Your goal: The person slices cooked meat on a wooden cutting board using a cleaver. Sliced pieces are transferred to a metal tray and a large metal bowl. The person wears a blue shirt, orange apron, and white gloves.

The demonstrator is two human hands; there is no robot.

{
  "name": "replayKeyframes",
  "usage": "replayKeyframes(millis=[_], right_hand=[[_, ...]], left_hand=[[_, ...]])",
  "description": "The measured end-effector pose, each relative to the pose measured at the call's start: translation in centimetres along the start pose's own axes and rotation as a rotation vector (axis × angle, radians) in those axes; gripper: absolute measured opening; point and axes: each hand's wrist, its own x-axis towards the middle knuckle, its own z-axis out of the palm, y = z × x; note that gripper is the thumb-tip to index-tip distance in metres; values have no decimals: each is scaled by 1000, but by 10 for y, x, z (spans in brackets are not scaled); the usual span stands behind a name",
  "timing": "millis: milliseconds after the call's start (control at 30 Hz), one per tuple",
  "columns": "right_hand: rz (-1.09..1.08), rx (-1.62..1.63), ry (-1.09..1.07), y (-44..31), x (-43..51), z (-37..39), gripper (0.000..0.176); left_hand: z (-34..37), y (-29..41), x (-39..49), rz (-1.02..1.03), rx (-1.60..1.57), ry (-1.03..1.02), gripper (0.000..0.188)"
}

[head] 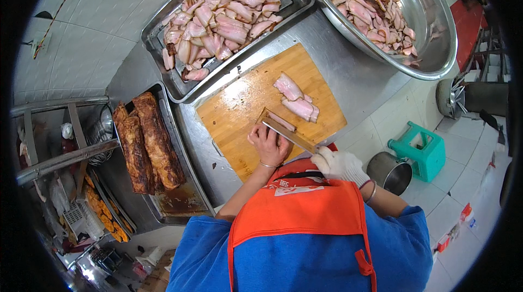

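Note:
A wooden cutting board (233, 116) lies before me on the steel table. My right hand (337, 165), in a white knit glove, grips the handle of a kitchen knife (292, 134). Its blade is seen nearly edge-on, slanting up and left across the board. Bare and with curled fingers, my left hand (268, 142) holds a piece of browned pork (280, 120) against the blade. The hand and knife cover most of that piece. Farther up the board rest a few cut pork slices (294, 95), partly overlapping.
Beyond the board, a steel tray (175, 93) carries heaped pork slices (224, 22). A large steel basin (433, 46) at upper right holds more. Browned pork slabs (157, 140) lie on a left-hand tray (179, 206). A green stool (433, 157) and metal pot (388, 173) stand on the floor.

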Motion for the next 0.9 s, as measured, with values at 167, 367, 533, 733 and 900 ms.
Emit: replayKeyframes(millis=[167, 367, 533, 733, 900], right_hand=[[-20, -22, 32, -5, 58, -3, 27], [-86, -58, 200, 0, 116, 25, 26], [52, 10, 82, -1, 69, 15, 24], [99, 18, 30, 4, 53, 19, 25], [-62, -15, 166, 6, 124, 35, 23]], left_hand=[[0, -3, 5, -11, -40, 8, 40], [7, -3, 3, 32, -31, 27, 38], [4, -3, 2, 7, 16, 24, 34], [5, 0, -1, 41, -26, 0, 34], [3, 3, 1, 79, -69, -18, 36]])
